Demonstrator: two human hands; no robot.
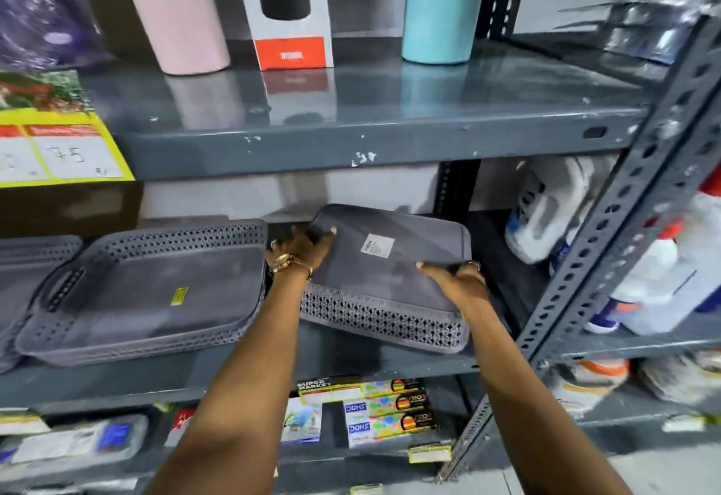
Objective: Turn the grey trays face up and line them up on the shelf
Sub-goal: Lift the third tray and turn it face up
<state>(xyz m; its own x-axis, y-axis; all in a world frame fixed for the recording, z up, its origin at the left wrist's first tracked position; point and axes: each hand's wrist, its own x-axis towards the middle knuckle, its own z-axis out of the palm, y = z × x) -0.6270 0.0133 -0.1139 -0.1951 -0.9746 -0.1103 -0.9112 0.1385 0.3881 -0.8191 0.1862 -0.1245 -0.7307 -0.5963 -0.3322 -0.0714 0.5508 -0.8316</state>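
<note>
A grey perforated tray lies upside down on the middle shelf, its flat base with a white label facing up and its near side tilted toward me. My left hand grips its far left edge. My right hand holds its right side, thumb on the base. To the left, a stack of grey trays sits face up with a yellow sticker inside. Another grey tray is partly cut off at the far left.
The upper shelf holds a pink tumbler, a boxed black bottle and a teal tumbler. White jugs stand at the right past a perforated upright. A yellow price card hangs at left.
</note>
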